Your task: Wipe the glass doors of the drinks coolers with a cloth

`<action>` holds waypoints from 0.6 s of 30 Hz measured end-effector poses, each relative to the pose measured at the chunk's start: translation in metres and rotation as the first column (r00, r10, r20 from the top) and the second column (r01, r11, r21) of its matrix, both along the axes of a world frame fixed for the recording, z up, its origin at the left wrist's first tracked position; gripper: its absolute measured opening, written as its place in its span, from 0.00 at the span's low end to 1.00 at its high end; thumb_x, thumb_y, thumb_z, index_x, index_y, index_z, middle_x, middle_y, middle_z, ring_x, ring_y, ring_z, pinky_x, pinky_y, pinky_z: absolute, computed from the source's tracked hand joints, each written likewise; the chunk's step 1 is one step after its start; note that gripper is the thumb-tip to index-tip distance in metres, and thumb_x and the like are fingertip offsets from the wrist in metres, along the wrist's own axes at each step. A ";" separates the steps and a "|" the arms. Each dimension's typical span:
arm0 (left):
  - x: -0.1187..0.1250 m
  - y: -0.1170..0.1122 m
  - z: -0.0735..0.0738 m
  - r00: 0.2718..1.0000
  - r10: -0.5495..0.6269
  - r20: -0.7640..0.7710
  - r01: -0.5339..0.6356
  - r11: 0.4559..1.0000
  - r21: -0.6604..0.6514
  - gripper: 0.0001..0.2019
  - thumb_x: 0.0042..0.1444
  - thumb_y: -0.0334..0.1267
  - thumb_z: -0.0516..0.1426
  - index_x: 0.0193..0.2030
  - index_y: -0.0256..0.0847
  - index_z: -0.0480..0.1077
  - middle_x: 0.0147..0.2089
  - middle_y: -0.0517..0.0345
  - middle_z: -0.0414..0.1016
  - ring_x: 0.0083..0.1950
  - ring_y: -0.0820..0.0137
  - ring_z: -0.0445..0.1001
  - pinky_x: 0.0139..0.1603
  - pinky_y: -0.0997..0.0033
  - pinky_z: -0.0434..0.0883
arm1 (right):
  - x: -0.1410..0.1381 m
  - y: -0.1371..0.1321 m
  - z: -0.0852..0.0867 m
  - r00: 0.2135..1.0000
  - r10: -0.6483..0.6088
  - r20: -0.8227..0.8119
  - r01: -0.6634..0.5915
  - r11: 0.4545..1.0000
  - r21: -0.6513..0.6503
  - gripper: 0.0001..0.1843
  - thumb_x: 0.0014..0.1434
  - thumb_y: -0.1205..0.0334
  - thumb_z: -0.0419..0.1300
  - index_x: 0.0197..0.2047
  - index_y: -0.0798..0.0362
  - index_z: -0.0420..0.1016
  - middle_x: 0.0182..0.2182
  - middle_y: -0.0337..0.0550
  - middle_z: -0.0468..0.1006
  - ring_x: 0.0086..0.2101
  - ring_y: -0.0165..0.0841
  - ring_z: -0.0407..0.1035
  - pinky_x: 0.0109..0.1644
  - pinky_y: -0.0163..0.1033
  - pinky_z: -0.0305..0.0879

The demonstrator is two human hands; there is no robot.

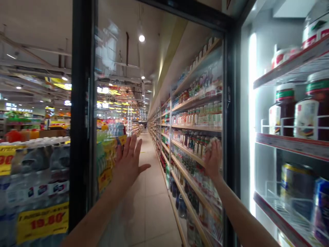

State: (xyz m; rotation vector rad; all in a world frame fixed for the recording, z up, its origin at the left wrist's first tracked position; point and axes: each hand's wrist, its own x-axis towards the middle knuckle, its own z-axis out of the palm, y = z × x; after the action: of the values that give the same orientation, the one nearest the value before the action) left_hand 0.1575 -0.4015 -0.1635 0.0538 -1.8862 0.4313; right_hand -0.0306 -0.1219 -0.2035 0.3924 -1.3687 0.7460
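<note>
A glass fridge door (159,51) with a black frame stands swung open in front of me, and the shop aisle shows through it. My left hand (130,161) lies flat on the glass with its fingers spread and holds nothing. My right hand (212,159) presses on the glass close to the door's right frame (230,137). Its fingers are curled over something small and pale that is too blurred to name.
On the right is the lit, open fridge, with dark juice bottles (284,108) on white wire shelves (293,145). Water bottles and yellow price tags (42,221) stand at the left. Beyond the glass a tiled aisle (151,206) runs along long drink shelves (195,127).
</note>
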 end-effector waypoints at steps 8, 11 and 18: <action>-0.002 -0.002 -0.001 1.000 -0.019 -0.007 0.020 1.000 0.020 0.43 0.53 0.51 0.56 0.69 0.35 0.39 0.70 0.41 0.41 0.71 0.54 0.39 0.66 0.44 0.43 | 0.058 -0.087 -0.028 0.994 0.093 -0.057 -0.073 0.956 0.283 0.30 0.62 0.66 0.46 0.67 0.46 0.48 0.62 0.45 0.61 0.64 0.37 0.48 0.64 0.51 0.53; -0.002 -0.002 -0.001 1.000 -0.011 -0.001 0.011 0.999 0.036 0.44 0.53 0.52 0.56 0.69 0.36 0.37 0.70 0.42 0.41 0.71 0.54 0.39 0.66 0.44 0.42 | 0.062 -0.091 -0.044 0.987 0.134 -0.085 -0.079 0.880 0.468 0.32 0.61 0.68 0.46 0.67 0.41 0.46 0.61 0.38 0.62 0.64 0.34 0.49 0.65 0.50 0.52; 0.001 0.006 0.000 1.000 -0.011 0.014 0.010 0.998 0.066 0.42 0.52 0.49 0.58 0.68 0.34 0.44 0.70 0.40 0.41 0.71 0.53 0.39 0.66 0.44 0.44 | 0.030 -0.040 -0.033 0.998 0.062 0.030 -0.060 0.997 -0.051 0.31 0.64 0.65 0.43 0.68 0.50 0.41 0.65 0.52 0.51 0.65 0.42 0.42 0.63 0.61 0.49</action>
State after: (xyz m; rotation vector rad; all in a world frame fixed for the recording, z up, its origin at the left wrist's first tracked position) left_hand 0.1585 -0.3958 -0.1637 0.0846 -1.9141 0.3627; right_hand -0.0004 -0.1623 -0.2363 0.3852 -1.3697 0.8386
